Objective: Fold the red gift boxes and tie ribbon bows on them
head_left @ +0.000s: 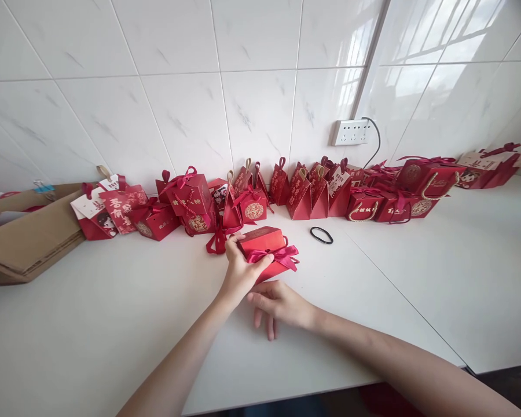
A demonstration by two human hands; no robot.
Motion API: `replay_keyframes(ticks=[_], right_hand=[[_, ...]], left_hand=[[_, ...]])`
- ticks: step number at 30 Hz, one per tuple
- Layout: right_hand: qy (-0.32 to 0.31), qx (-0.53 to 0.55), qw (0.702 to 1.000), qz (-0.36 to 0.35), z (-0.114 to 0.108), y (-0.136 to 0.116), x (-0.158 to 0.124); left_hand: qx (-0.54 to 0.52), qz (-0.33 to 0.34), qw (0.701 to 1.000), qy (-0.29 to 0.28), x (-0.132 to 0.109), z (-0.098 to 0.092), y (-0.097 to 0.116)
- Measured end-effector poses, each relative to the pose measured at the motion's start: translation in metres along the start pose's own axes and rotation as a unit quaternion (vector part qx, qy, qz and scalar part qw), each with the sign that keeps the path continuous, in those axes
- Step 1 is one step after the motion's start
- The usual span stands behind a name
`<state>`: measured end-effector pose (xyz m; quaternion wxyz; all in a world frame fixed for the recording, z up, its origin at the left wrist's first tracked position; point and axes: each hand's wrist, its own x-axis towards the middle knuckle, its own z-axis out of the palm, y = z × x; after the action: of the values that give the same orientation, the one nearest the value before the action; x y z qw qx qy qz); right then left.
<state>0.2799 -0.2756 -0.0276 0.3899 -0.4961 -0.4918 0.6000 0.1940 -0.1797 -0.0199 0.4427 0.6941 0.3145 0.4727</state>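
Note:
A red gift box [263,234] with a dark pink ribbon bow [282,256] on its front is tilted in front of me, above the white table. My left hand [239,267] is closed around its left side, the thumb pressed near the bow's knot. A twisted red cord handle [296,260] shows at the box's right. Just below the box, my right hand [282,304] has its fingers apart and hanging down, with nothing seen in them. Whether its top touches the box's underside, I cannot tell.
Several red gift boxes [301,194] stand in a row along the tiled wall. An opened cardboard carton [35,240] is at the left. A black elastic band [321,235] lies on the white table [351,301]. A power strip [351,133] with a cable is on the wall.

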Motion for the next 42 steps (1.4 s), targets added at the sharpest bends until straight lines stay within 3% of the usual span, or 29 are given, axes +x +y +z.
replay_keyframes(ticks=[4,12,17,23,29,35,42], right_hand=[[-0.063,0.04,0.997,0.004,-0.002,-0.006,-0.003],[0.014,0.055,0.998,-0.02,-0.008,-0.002,-0.001],[0.079,0.074,0.994,-0.019,-0.015,-0.009,-0.003],[0.053,0.063,0.997,0.004,-0.016,-0.009,-0.003],[0.062,0.047,0.997,-0.002,-0.015,-0.009,-0.004],[0.096,0.052,0.994,-0.002,-0.017,-0.009,-0.003],[0.184,0.048,0.98,0.049,-0.019,-0.019,-0.006]], left_hand=[[-0.061,-0.101,0.992,-0.037,0.004,-0.004,0.012],[-0.122,-0.105,0.982,-0.099,0.011,-0.015,0.004],[-0.145,-0.114,0.98,-0.079,0.013,-0.014,0.002],[-0.155,-0.117,0.975,-0.108,0.007,-0.014,0.008],[-0.222,-0.112,0.96,-0.132,0.013,-0.02,-0.003],[-0.142,-0.078,0.981,-0.104,0.015,-0.017,-0.008],[-0.066,-0.029,0.988,-0.136,0.011,-0.019,-0.002]])
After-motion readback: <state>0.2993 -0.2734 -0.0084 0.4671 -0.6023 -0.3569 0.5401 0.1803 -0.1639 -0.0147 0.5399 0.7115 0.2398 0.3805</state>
